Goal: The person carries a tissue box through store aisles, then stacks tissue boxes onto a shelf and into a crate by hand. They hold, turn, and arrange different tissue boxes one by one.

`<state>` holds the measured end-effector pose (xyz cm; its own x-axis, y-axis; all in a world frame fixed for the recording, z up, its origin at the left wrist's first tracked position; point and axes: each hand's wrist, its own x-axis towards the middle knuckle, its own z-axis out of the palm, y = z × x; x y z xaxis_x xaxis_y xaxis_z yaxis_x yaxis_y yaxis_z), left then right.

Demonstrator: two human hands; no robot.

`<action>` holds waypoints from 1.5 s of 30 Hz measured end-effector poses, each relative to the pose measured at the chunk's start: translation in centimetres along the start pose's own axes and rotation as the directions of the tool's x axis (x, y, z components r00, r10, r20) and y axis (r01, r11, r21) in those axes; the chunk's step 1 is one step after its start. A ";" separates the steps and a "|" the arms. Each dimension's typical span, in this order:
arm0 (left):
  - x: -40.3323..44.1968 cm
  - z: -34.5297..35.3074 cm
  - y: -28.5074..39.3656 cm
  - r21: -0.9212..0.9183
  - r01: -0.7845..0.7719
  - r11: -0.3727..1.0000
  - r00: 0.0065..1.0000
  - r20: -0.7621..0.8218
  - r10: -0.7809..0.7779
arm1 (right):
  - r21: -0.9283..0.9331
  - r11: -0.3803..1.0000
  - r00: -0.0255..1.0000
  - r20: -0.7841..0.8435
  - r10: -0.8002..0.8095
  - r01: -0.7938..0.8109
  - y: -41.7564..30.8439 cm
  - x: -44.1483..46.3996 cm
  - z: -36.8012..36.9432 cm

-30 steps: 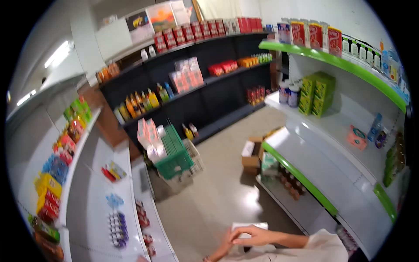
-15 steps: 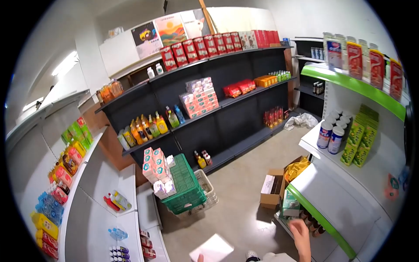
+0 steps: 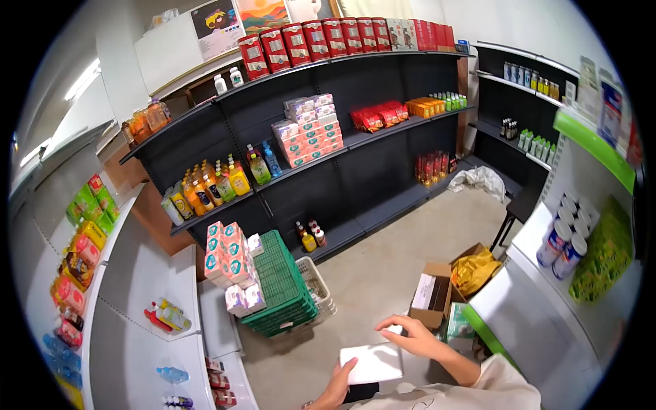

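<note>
Low in the view, my left hand (image 3: 336, 387) grips the left edge of a flat white rectangle (image 3: 372, 363), which looks like a paper sheet or pad. Its thumb lies on top. My right hand (image 3: 412, 338) hovers around the far right corner of the white rectangle, fingers curved and apart from the thumb. A bright white patch shows between them; whether it is an object or glare I cannot make out. Beyond the hands stands an open cardboard box (image 3: 429, 318) on the floor.
Stacked green crates (image 3: 290, 318) carry pink tissue packs (image 3: 229, 253); a white basket (image 3: 328, 309) is beside them. Dark shelves (image 3: 383, 147) at the back hold red tins, bottles and snacks. White shelves flank both sides. A yellow bag (image 3: 475, 270) lies behind the cardboard box.
The white rectangle and my left hand have come further up into view. My right hand has moved left from beside the right shelf to the rectangle. The view has shifted.
</note>
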<state>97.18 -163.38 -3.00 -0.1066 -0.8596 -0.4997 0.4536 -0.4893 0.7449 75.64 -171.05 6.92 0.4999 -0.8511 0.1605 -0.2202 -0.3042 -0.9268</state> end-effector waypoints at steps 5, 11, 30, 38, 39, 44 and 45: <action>7.9 -5.2 3.0 -0.421 0.064 0.905 0.987 -0.105 -0.118 | 0.336 0.874 0.925 -0.021 0.379 -0.351 7.3 4.7 0.3; 14.2 -3.5 16.8 0.174 -0.391 0.904 0.869 -0.253 0.425 | 0.480 0.792 0.926 0.202 0.320 -0.378 7.5 16.7 2.0; 46.5 -0.2 26.1 -0.206 -0.071 0.976 0.996 -0.074 0.057 | 0.560 0.716 0.868 0.015 0.495 -0.418 19.9 44.8 -13.6; 57.2 4.0 40.0 -0.021 -0.328 0.944 0.941 -0.098 0.324 | 0.331 0.925 0.981 0.015 0.193 -0.187 20.5 61.6 -21.0; 58.0 5.0 41.6 -0.003 -0.371 0.929 0.926 -0.081 0.370 | 0.336 0.930 0.987 -0.012 0.161 -0.148 20.8 63.2 -21.6; 61.4 6.7 45.7 0.097 -0.446 0.890 0.892 -0.042 0.451 | 0.414 0.906 0.994 -0.019 0.109 -0.091 22.4 69.2 -24.2; 62.2 6.5 45.8 0.118 -0.440 0.890 0.894 -0.041 0.447 | 0.412 0.903 0.990 -0.007 0.139 -0.124 23.0 70.0 -24.3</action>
<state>105.62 -240.22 2.89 0.1434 -0.9809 -0.1316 0.3466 -0.0748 0.9350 85.23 -247.97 5.11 0.4587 -0.8880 0.0325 0.0842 0.0070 -0.9964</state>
